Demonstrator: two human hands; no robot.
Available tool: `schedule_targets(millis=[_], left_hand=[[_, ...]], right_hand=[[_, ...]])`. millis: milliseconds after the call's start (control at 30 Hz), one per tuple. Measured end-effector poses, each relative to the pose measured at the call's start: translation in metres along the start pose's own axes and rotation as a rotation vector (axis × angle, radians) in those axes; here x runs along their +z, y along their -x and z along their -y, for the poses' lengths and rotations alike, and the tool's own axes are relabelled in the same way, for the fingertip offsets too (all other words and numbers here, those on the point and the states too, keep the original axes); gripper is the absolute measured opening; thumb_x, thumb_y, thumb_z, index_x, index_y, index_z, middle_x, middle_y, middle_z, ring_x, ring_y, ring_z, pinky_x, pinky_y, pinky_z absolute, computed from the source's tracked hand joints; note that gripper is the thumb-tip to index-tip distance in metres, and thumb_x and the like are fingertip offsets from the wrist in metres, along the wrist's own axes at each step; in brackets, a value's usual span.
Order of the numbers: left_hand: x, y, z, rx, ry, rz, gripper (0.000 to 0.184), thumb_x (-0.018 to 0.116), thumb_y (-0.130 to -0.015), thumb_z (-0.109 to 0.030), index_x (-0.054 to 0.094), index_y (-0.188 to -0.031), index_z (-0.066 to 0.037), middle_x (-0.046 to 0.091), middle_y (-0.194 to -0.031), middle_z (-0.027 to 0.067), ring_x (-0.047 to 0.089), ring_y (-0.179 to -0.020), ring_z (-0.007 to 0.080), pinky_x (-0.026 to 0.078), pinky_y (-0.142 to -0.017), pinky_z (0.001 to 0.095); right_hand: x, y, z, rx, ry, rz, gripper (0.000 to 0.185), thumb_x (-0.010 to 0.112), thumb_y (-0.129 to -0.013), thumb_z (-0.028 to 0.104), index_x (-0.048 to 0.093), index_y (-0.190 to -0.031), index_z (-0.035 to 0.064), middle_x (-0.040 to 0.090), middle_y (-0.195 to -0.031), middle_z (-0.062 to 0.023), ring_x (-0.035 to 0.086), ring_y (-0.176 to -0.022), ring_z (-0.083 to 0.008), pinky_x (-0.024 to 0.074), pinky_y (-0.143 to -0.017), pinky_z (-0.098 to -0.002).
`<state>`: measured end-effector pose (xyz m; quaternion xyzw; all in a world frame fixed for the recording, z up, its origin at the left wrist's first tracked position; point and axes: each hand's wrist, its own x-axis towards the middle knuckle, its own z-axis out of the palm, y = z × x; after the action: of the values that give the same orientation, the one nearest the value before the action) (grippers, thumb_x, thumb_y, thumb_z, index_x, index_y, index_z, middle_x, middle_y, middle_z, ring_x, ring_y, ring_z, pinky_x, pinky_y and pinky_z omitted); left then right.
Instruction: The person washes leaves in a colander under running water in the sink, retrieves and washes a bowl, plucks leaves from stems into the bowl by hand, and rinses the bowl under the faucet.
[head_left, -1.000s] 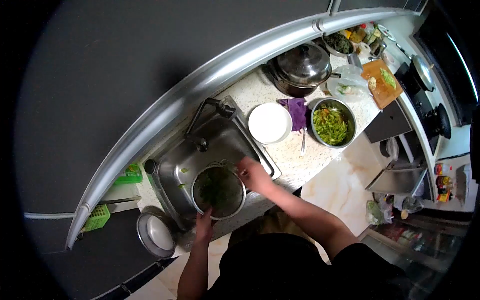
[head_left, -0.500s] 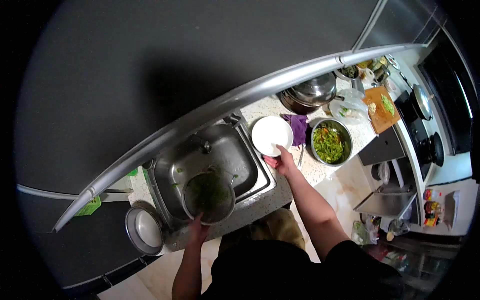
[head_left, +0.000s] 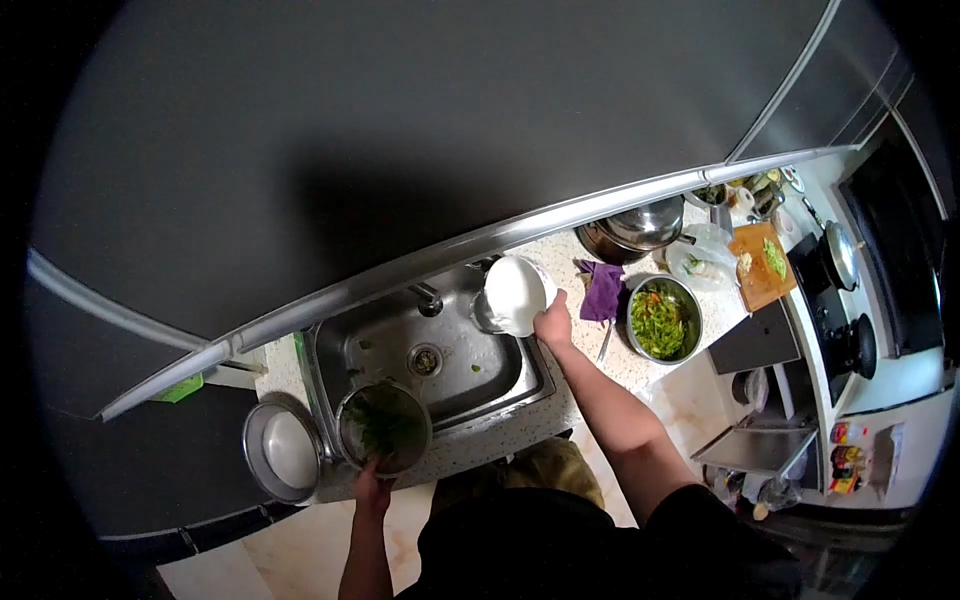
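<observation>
A round metal strainer bowl (head_left: 416, 455) with dark leafy greens (head_left: 385, 420) in it is over the sink's front left corner. My left hand (head_left: 373, 487) is closed on its near rim. In my right hand (head_left: 554, 320) is a white bowl (head_left: 515, 290), tilted toward the sink (head_left: 400, 348) at its right edge. A glassy patch, apparently water, shows below the bowl's left rim. The sink's drain and a few loose leaf bits are visible. Part of the fingers of both hands is hidden.
Left of the sink stands a metal basin (head_left: 258, 470). On the right are a purple cloth (head_left: 601, 290), a metal bowl of cut vegetables (head_left: 662, 325), a lidded pot (head_left: 635, 225) and a cutting board (head_left: 768, 290). An overhead cabinet edge (head_left: 480, 240) runs across the view.
The strainer bowl has moved left and toward the sink's front corner in my left hand. My right hand has brought the white bowl left to the sink and tilted it.
</observation>
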<state>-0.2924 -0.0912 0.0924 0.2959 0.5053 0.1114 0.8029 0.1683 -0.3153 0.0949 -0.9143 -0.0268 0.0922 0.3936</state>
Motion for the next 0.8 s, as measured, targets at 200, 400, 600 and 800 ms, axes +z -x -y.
schedule_targets(millis=[200, 400, 600, 800], left_hand=[[0.003, 0.012, 0.01, 0.022, 0.056, -0.023, 0.046, 0.06, -0.09, -0.018, 0.048, -0.135, -0.016, 0.057, -0.131, 0.0074, 0.056, -0.117, 0.0288, 0.04, -0.094, 0.0537], [0.001, 0.009, 0.018, -0.047, 0.009, -0.065, 0.051, 0.059, -0.091, -0.017, 0.042, -0.139, -0.015, 0.054, -0.133, 0.0085, 0.053, -0.121, 0.0305, 0.038, -0.094, 0.0562], [0.017, 0.004, 0.018, 0.007, 0.041, 0.02, 0.062, 0.063, -0.09, -0.02, 0.033, -0.144, -0.015, 0.049, -0.137, 0.0091, 0.052, -0.118, 0.0315, 0.041, -0.09, 0.0562], [0.032, 0.022, 0.022, 0.011, -0.01, -0.069, 0.061, 0.063, -0.089, -0.018, 0.034, -0.143, -0.016, 0.046, -0.138, 0.0121, 0.053, -0.115, 0.0342, 0.048, -0.084, 0.0516]], right_hand=[[-0.031, 0.031, 0.046, -0.169, 0.191, -0.071, 0.071, 0.055, -0.076, -0.004, 0.026, -0.14, 0.0016, 0.046, -0.129, -0.0308, 0.061, -0.089, -0.0486, 0.0508, -0.081, -0.0511], [-0.05, 0.049, 0.067, -0.511, 0.46, -0.049, 0.079, 0.054, -0.073, -0.008, 0.023, -0.146, 0.0029, 0.033, -0.145, -0.0256, 0.064, -0.087, -0.0427, 0.0554, -0.075, -0.0451], [-0.035, 0.042, 0.092, -0.617, 0.74, 0.304, 0.071, 0.047, -0.08, -0.006, 0.021, -0.147, -0.0025, 0.004, -0.158, -0.0237, 0.067, -0.085, -0.0365, 0.0568, -0.074, -0.0434], [0.013, -0.002, 0.085, -0.683, 0.677, 0.467, 0.063, 0.042, -0.089, 0.004, 0.023, -0.149, 0.0013, 0.004, -0.16, -0.0184, 0.065, -0.099, -0.0377, 0.0537, -0.086, -0.0465]])
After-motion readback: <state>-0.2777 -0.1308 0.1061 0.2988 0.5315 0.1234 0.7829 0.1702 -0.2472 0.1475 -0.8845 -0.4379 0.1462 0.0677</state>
